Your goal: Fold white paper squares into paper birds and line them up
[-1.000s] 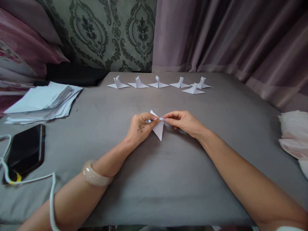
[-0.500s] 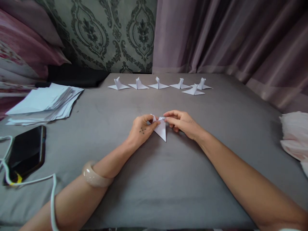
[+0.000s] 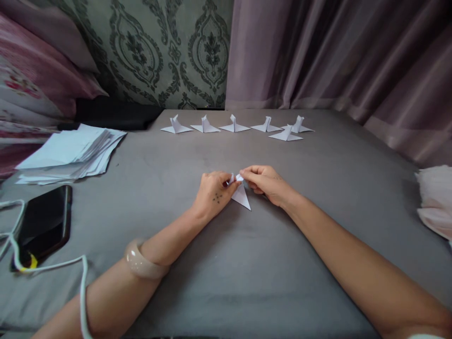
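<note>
I look down at a folded paper (image 3: 242,198), white and small, up over the middle of the grey cloth (image 3: 219,296). One sharp point of it aims down toward me, and a little fold sticks up at the top. I can't tell if it touches the cloth or hangs just over it.

My left hand (image 3: 216,193) pinches the paper from the side, thumb in front and fingers behind. I think that grip is there to hold it steady so the layers don't pop open. My right hand (image 3: 265,182) has its thumb and pointing finger closed together on the top fold. A pinch with just the tips makes sense to me, because the fold is tiny and big grabs would squash it. Its other fingers curl under, out of the way.

Farther off, six paper shapes (image 3: 234,125) sit with wide flat sides and a bit standing up. Five make a row at the back, and one sits in front of the row's right end. Maybe they are there so elbows don't bump them.

To the left is a messy paper stack (image 3: 56,149), easy for the left arm to reach, I'd guess. Nearer me lies a dark phone (image 3: 45,219), and a white cable (image 3: 83,292) runs from beside it across the left arm.
</note>
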Available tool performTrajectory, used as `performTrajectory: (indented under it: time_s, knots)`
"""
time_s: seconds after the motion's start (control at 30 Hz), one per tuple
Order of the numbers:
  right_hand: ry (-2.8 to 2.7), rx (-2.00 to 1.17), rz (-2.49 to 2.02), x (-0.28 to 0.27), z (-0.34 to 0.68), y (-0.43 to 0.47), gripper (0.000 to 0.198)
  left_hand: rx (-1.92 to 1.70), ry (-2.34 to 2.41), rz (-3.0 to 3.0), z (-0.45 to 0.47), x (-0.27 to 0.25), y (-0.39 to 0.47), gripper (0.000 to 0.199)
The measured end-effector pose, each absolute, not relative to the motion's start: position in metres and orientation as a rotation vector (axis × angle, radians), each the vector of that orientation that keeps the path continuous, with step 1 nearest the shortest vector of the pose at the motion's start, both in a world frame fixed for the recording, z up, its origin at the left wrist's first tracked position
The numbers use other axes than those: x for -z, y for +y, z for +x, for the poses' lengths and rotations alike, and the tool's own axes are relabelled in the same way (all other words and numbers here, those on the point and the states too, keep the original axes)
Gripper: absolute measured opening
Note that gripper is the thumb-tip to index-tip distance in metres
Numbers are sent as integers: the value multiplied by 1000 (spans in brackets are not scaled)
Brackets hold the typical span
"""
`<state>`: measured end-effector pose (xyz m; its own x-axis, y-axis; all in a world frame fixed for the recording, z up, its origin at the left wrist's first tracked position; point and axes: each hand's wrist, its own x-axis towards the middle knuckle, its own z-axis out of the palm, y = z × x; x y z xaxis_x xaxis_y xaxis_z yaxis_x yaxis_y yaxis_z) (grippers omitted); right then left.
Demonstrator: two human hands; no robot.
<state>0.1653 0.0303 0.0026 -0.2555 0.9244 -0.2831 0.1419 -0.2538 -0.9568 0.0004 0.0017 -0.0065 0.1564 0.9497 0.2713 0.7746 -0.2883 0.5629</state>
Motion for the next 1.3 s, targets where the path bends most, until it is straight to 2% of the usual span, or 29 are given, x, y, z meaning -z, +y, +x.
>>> performTrajectory:
  time_s: [0.23, 0.47, 0.93, 1.17, 1.3]
  knots:
    - [-1351, -1562, -1225, 2, 157, 33, 26, -819, 1799, 2135, 2, 7, 1, 26]
    - [-1358, -1591, -1309, 4, 157, 34, 25, -834, 1806, 2162, 1, 7, 1, 25]
    - [-1418, -1396, -1374, 3, 153, 32, 30, -867, 1797, 2161, 1, 10, 2, 29]
    - [-1329, -1479, -1330, 5, 152, 33, 26, -939, 1790, 2064, 4, 10, 0, 25]
    - [-1310, -1389, -1361, 8, 152, 35, 32, -988, 1820, 1983, 1, 10, 3, 24]
